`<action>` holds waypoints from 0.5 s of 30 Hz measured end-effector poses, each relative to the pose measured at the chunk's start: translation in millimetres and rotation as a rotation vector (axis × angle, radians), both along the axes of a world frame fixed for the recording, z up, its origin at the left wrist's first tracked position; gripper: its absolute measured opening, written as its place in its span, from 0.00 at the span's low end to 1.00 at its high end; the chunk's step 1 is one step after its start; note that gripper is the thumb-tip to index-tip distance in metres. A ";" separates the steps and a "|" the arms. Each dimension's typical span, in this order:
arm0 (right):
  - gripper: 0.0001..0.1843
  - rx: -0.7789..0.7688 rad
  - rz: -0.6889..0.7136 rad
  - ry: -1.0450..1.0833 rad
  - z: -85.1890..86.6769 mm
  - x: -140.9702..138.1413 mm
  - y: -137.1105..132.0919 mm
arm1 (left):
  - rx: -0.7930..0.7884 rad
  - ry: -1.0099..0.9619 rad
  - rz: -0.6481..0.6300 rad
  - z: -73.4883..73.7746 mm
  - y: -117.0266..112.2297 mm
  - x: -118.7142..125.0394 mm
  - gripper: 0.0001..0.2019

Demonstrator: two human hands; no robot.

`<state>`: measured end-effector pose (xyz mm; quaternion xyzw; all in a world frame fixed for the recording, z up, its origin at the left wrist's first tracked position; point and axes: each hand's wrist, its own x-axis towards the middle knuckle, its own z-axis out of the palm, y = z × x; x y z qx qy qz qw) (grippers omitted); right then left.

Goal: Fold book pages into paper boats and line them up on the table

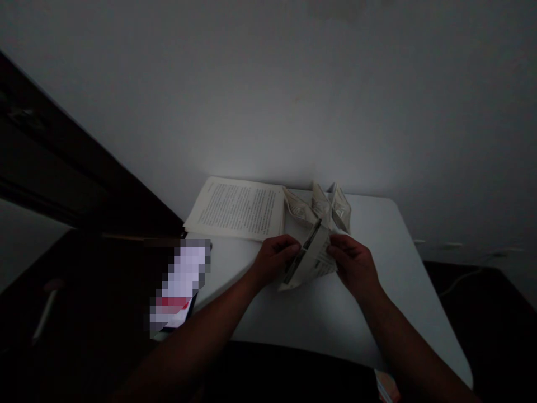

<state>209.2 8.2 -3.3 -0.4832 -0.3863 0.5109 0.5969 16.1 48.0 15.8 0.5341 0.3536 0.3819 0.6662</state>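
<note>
Between my hands is a partly folded sheet of printed paper (pixel 312 260), tilted above the white table. My left hand (pixel 277 257) pinches its left edge, where a dark opening or dark printed strip shows. At the right edge, my right hand (pixel 351 262) grips the sheet between thumb and fingers. Just behind it stand several folded paper shapes, including one at the left (pixel 298 207), one in the middle (pixel 321 202) and one at the right (pixel 341 208). They look like paper boats, made from printed pages.
A printed book or stack of pages (pixel 241 208) lies at the table's back left. A phone with a lit, blurred screen (pixel 180 285) rests at the left edge. The white table (pixel 390 240) stands against a pale wall (pixel 268 101). A cable (pixel 465 277) runs at the right.
</note>
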 end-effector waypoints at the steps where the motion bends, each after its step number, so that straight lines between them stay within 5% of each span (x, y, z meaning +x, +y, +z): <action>1: 0.11 0.001 0.004 0.027 -0.7 0.0 0.1 | -0.010 -0.002 -0.016 -0.1 -0.3 0.5 0.15; 15: 0.11 -0.050 0.028 0.150 4.8 -8.7 -0.2 | 0.022 0.002 -0.161 1.8 -6.0 3.0 0.15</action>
